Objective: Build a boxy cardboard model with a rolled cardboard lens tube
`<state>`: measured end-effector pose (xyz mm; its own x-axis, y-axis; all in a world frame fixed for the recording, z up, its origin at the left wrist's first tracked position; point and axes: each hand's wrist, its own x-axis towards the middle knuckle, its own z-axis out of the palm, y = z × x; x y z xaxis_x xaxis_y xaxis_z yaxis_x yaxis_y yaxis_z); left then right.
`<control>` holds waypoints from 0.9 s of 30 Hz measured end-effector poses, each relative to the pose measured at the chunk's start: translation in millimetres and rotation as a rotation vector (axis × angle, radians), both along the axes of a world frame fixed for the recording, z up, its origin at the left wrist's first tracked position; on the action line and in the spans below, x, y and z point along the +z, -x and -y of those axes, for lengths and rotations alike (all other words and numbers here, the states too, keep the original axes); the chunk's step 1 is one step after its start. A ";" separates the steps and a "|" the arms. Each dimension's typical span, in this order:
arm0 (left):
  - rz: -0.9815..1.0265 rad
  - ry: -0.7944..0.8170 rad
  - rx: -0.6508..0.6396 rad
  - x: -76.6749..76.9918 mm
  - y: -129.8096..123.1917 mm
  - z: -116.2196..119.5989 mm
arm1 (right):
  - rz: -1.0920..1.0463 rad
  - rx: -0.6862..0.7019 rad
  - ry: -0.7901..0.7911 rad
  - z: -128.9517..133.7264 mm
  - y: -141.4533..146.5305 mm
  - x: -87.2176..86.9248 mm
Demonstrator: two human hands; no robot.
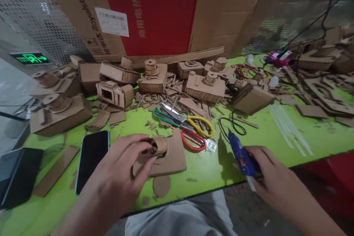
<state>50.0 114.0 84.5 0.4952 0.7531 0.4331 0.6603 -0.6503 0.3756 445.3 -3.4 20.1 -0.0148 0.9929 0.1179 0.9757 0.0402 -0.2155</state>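
My left hand has its fingers and thumb closed around a short cardboard tube, which rises from a flat cardboard piece near the table's front edge. In my right hand is a blue glue gun, its nozzle directed up and left. A round cardboard disc lies just in front of the flat piece. Behind that piece are yellow-and-red-handled scissors and a green-handled tool. Translucent glue sticks lie to the right of the glue gun.
Cardboard camera models and scraps line the back of the green table. Behind them stands a large red and brown box. A phone and a dark box are at left; cables lie at back right.
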 end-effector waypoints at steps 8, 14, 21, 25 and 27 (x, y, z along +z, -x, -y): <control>-0.086 0.042 -0.011 -2.9 -0.1 -7.2 | -0.189 0.121 0.115 -3.2 0.6 3.8; -0.132 0.067 -0.047 0.3 0.0 -7.3 | -0.249 0.152 0.235 -11.2 -4.0 16.9; -0.177 0.052 -0.070 3.9 -0.8 -11.8 | -0.206 0.234 0.010 -16.5 24.4 47.3; -0.211 0.052 -0.105 8.5 -3.0 -15.7 | -0.322 0.379 -0.014 -39.3 81.1 60.7; -0.219 0.064 -0.117 11.4 -4.7 -17.0 | -0.373 0.458 0.008 -51.1 106.2 61.3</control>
